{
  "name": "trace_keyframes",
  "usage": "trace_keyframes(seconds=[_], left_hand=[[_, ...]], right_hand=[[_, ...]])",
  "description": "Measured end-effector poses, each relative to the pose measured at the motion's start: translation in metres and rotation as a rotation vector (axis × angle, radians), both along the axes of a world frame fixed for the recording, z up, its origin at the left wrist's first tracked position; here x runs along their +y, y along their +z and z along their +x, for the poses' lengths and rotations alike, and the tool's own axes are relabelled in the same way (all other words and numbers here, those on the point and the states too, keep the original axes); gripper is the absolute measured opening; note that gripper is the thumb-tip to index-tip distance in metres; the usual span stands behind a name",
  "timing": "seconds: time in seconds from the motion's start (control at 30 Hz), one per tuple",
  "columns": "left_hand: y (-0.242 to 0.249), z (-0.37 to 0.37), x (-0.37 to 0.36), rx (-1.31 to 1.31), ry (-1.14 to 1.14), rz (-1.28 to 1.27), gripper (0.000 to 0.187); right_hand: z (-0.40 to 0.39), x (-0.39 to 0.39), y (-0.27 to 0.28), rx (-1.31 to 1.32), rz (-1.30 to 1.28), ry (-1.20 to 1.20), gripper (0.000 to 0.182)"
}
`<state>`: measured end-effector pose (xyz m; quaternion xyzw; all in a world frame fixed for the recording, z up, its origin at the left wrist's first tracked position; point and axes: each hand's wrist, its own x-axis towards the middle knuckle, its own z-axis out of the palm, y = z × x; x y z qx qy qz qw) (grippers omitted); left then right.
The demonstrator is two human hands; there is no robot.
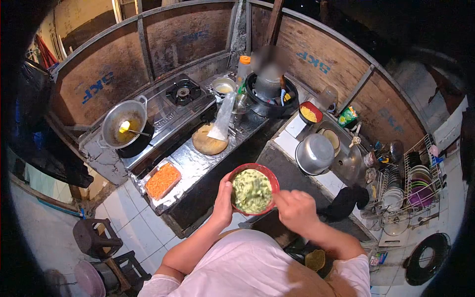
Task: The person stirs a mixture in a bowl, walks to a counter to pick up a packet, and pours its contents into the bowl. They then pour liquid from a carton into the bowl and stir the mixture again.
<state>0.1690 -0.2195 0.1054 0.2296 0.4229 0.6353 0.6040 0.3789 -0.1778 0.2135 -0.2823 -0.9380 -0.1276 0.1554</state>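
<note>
A red bowl (267, 171) is held up in front of my body, over the gap between the two counters. Inside it lies a pale green, lumpy batter (251, 190) with darker green pieces. My left hand (223, 204) grips the bowl's left side, thumb along the rim. At the right rim, my right hand (298, 213) is closed with its knuckles up. Whatever it holds is hidden by the fingers, and its edges look slightly blurred. Nearest on the left counter is a clear container (163, 181) of shredded orange food, probably carrot.
A pot (110, 127) with oil and a ladle sits on the stove's left burner. A round wooden board (202, 143) bears a plastic bag (224, 116). To the right are an upturned metal pot (316, 152), a sink (350, 166) and a dish rack (429, 157). A stool (94, 235) stands lower left.
</note>
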Motion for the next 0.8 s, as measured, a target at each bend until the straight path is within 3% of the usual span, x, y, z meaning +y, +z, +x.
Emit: trace_keyframes(seconds=[0.13,0.27,0.37,0.53,0.6,0.63,0.73,0.8], left_hand=[[0.006,-0.002,-0.003,-0.017,0.03,0.039,0.058],[0.005,-0.003,-0.002,-0.003,-0.02,0.078,0.055],[0.007,-0.006,-0.007,0.016,-0.011,0.053,0.055],[0.0,-0.009,-0.008,0.042,-0.02,0.005,0.055],[0.003,-0.009,-0.01,0.062,-0.034,0.003,0.056],[0.005,-0.008,-0.01,0.084,-0.047,0.005,0.058],[-0.004,-0.005,-0.007,0.106,0.003,0.048,0.059],[-0.009,-0.006,-0.005,0.119,0.01,0.042,0.059]], right_hand=[[-0.011,0.022,0.017,0.145,0.059,-0.042,0.011],[-0.029,0.04,-0.003,0.156,0.058,-0.04,0.012],[-0.032,0.038,-0.009,0.201,-0.154,0.22,0.021],[-0.003,0.044,0.023,0.106,-0.113,0.36,0.033],[-0.003,0.046,0.034,0.115,0.026,0.193,0.032],[-0.01,0.047,0.029,0.07,0.071,0.146,0.023],[-0.021,0.036,0.007,-0.07,0.092,-0.059,0.011],[-0.017,0.028,-0.005,-0.019,0.036,-0.1,0.008]])
